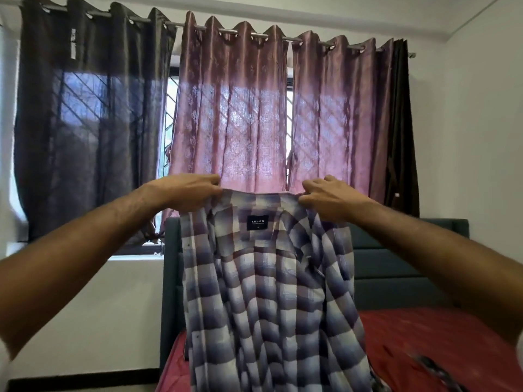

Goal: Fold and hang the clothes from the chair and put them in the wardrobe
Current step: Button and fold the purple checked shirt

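Blue-and-white checked cotton shirt (pixel 268 292) held up by collar, above red bed mattress (pixel 441 343). Collar pinched at left end by left hand (pixel 184 193), at right end by right hand (pixel 328 198). Inner label faced toward wearer; hung free, likely so creases drop out before folding or hanging.

Red-sheeted bed (pixel 441 343), checked cloth (pixel 433 366) atop

Soft matt woven cloth in the checked shirt (pixel 266 292); faintly glossy, satin-like fabric in the pink curtains (pixel 232 108); shiny metal for the curtain rod (pixel 175 24).
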### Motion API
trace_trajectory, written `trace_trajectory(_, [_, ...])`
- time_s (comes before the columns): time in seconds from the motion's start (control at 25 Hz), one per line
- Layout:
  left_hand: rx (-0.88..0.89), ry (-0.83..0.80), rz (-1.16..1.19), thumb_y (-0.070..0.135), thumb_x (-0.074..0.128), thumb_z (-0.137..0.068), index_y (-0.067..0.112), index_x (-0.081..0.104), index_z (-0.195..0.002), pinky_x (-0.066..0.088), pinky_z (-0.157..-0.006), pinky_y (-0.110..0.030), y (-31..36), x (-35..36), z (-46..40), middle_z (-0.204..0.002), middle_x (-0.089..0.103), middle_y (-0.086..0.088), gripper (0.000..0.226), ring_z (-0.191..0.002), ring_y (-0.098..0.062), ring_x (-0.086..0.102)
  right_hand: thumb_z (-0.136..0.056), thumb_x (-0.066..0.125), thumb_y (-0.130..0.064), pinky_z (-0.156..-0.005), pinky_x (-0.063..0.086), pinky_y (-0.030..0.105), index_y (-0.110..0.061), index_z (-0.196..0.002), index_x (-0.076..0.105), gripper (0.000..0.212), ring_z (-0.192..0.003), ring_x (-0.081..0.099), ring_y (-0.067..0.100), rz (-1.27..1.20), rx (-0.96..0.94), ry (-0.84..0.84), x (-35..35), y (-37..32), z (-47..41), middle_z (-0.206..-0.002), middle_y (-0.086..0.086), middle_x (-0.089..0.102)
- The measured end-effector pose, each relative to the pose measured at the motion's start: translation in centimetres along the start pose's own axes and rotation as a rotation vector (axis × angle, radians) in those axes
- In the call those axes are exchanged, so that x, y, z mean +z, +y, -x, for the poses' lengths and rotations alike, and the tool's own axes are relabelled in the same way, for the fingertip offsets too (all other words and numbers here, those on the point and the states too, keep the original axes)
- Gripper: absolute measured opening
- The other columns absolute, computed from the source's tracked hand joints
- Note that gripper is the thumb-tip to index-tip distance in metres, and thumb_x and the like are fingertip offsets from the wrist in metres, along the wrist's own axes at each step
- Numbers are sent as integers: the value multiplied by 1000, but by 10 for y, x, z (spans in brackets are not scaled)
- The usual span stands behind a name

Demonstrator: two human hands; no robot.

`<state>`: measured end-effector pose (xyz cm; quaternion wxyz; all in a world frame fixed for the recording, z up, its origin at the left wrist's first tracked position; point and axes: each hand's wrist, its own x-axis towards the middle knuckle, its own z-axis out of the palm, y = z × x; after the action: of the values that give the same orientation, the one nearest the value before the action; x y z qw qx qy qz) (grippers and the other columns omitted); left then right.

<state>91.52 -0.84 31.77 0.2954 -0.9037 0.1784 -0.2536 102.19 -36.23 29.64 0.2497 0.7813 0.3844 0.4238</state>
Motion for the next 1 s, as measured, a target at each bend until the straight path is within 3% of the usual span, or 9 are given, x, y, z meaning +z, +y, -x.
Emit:
trace_trajectory(0.16, [-116,-177,387,15,45,-87,26,75,-103,49,-83,-32,10,0,-8,-103,63,9,36,-90,-13,59,-99,48,-25,-69,43,30,-17,-111,68,25,-92,63,20,-406,201,-228,2,-16,-18,-104,0,65])
trace_trajectory(0.24, [-165,-257,650,10,44,-78,31,77,-100,53,-80,-35,20,-3,-6,-113,70,2,45,-92,-16,64,-94,49,-11,-76,48,32,-13,-116,71,31,-97,63,21,-595,143,-356,-1,-18,-20,-112,2,69])
trace_trajectory(0.32, [-88,-277,740,-3,45,-79,31,78,-107,55,-84,-32,29,-3,0,-114,69,9,54,-100,-13,66,-88,50,-2,-86,48,33,-18,-120,71,42,-100,62,20,-506,-27,-313,-9,-16,-12,-111,-1,69])
trace_trajectory(0.4, [96,-188,486,-7,52,-83,31,77,-111,52,-80,-26,34,2,11,-103,62,18,53,-93,-7,63,-89,50,-5,-91,46,35,-23,-120,70,40,-101,63,20,-239,-200,-151,-14,-10,-1,-109,-2,68])
trace_trajectory(0.56, [530,198,-346,20,56,-88,24,69,-90,47,-69,-34,48,5,38,-100,57,3,13,-85,-17,57,-95,43,-32,-87,45,33,-30,-108,71,31,-104,53,17,13,-371,98,-12,-10,26,-118,-7,57])
trace_trajectory(0.68, [796,292,-497,14,53,-97,15,69,-97,47,-69,-37,73,12,64,-133,55,-6,16,-93,-23,51,-98,47,-32,-100,42,38,-29,-111,72,29,-130,41,21,-45,-440,172,-11,-29,48,-154,-7,41])
trace_trajectory(0.8, [1031,235,-565,15,53,-99,23,70,-109,44,-68,-33,110,53,96,-143,46,2,21,-97,-19,46,-109,37,-24,-110,35,43,-17,-132,65,36,-146,31,24,121,-800,254,-14,-61,65,-168,-8,22])
trace_trajectory(0.88, [1033,135,-470,24,57,-100,30,67,-93,39,-70,-32,142,85,115,-117,60,6,14,-97,-17,47,-108,39,-22,-108,37,43,-15,-129,65,34,-146,33,24,114,-1062,168,-11,-105,79,-162,-4,35])
trace_trajectory(1.0, [882,59,-380,26,55,-98,31,56,-84,35,-71,-36,145,96,115,-83,59,8,15,-92,-19,52,-90,57,-24,-82,52,43,-20,-90,70,14,-105,64,28,34,-1146,-60,7,-162,87,-100,3,70])
